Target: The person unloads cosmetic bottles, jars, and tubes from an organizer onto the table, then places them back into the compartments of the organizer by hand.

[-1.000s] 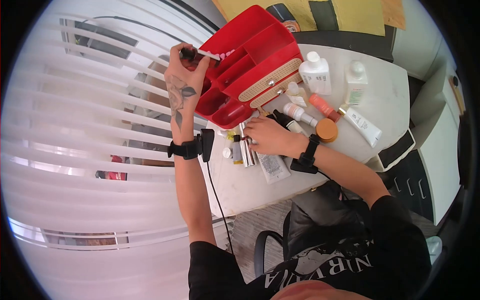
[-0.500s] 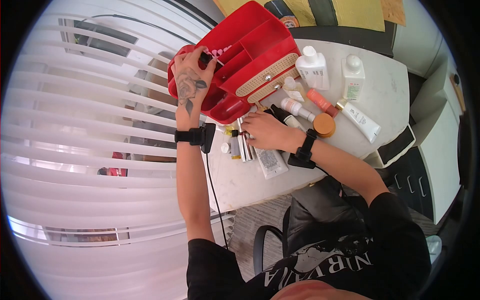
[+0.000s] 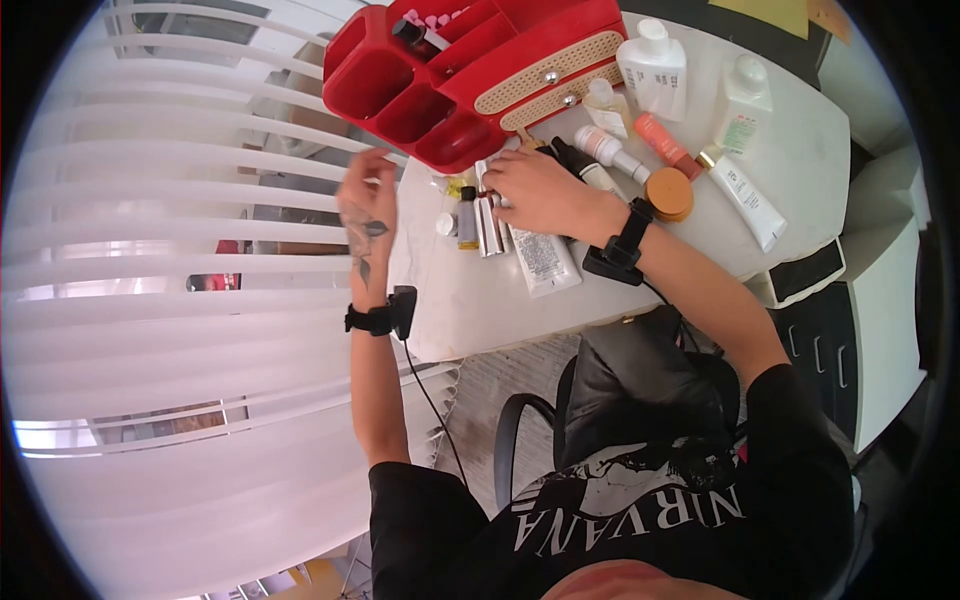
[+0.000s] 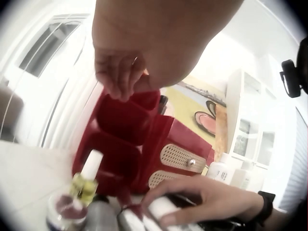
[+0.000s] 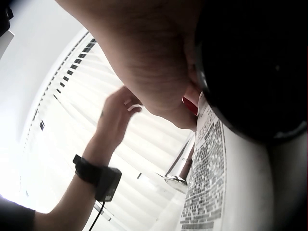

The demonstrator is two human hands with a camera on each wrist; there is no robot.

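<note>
One left hand (image 3: 368,205): raised at the left of the table (image 3: 430,320), fingers loosely bent toward the head view's top, holding nothing.
Black-capped container (image 3: 421,36): in the red organizer (image 3: 375,85), cap upper left, long axis slanting down rightward; the right wrist view misses it.
Yellow bottle (image 4: 84,187): its tilted white cap shows clearly in the left wrist view only.
Silver tubes (image 3: 488,225): beside the right hand, long axes nearly up-down.
Right hand (image 3: 545,195): palm down over the items, fingers leftward; whether it grips one, cannot tell.
Printed tube (image 3: 545,262): just below; right wrist view shows its dense print close up.
</note>
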